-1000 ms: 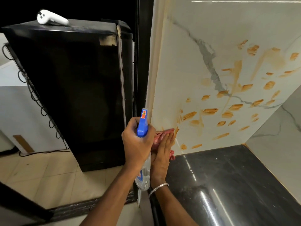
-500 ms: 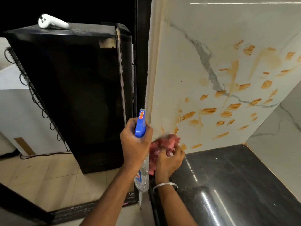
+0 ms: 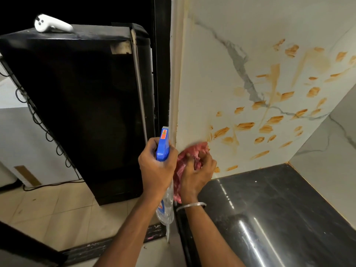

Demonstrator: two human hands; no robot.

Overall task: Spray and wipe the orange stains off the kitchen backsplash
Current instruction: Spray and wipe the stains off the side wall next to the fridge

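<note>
Wiping with the red cloth (image 3: 196,150) flattened would probably lift more. The right hand (image 3: 196,174) has its fingers curled round it, bunched, low against the backsplash (image 3: 212,74), centre frame. Orange stains (image 3: 245,125) spread right. The left hand (image 3: 156,170) grips the spray bottle (image 3: 162,145).

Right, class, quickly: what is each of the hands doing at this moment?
Left hand: closed, holding the spray bottle.
Right hand: closed, gripping the red cloth.
</note>
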